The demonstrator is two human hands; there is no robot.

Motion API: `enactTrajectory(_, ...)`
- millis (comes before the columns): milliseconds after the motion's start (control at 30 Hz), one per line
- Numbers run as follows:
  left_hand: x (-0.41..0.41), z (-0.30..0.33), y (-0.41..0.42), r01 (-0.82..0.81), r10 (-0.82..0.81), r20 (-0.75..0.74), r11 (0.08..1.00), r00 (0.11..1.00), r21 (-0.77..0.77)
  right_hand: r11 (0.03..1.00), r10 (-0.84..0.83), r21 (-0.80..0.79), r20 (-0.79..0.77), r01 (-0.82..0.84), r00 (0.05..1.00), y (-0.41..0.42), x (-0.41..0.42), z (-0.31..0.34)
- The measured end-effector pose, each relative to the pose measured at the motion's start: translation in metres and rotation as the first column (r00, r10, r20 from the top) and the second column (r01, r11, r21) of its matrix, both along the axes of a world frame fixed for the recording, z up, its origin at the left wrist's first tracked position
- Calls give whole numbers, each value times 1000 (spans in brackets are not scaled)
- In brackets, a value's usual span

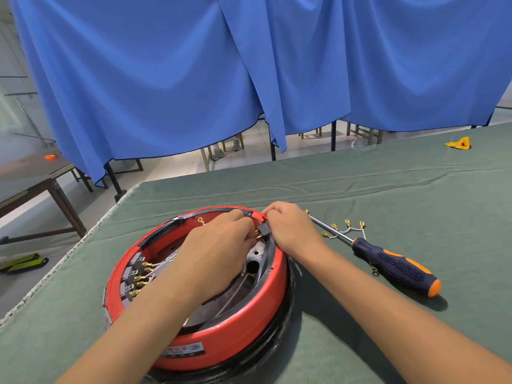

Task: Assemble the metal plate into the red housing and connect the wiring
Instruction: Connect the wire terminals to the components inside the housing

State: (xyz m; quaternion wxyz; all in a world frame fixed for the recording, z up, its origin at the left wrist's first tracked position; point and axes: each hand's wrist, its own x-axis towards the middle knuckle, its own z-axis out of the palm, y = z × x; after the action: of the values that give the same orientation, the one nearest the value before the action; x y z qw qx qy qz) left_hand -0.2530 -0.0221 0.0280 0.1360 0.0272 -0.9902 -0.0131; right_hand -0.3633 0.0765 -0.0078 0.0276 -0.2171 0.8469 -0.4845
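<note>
Red housing [221,339], both hands pinching a black connector [263,230], left hand [219,245], right hand [291,231] grip seemingly closed

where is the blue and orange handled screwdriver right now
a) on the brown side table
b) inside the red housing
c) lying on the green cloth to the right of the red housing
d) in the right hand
c: the blue and orange handled screwdriver lies flat on the green cloth to the right of the round red housing, with neither hand on it.
</note>
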Motion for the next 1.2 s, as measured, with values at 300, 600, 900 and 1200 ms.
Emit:
enactTrajectory(300, 0, -2, 3, -14, 11, -32, 996, 999, -85, 1000, 1, -3, 1, -1, 1000, -1, -1, -1)
enactTrajectory(600, -3, -3, 5, -12, 7, -30, 985, 1000, -172, 1000, -10, 26, 4, 10, 1000, -2, -1, 0)
enactTrajectory(900, -5, -2, 5, 18, -26, -48, 986, 999, -163, 1000, -3, 31, 9, 3, 1000, -2, 0, -1)
enactTrajectory(1200, -5, 1, 8, 9, -13, -40, 995, 999, -98, 1000, 1, 31, 8, -1, 1000, -3, 0, 0)
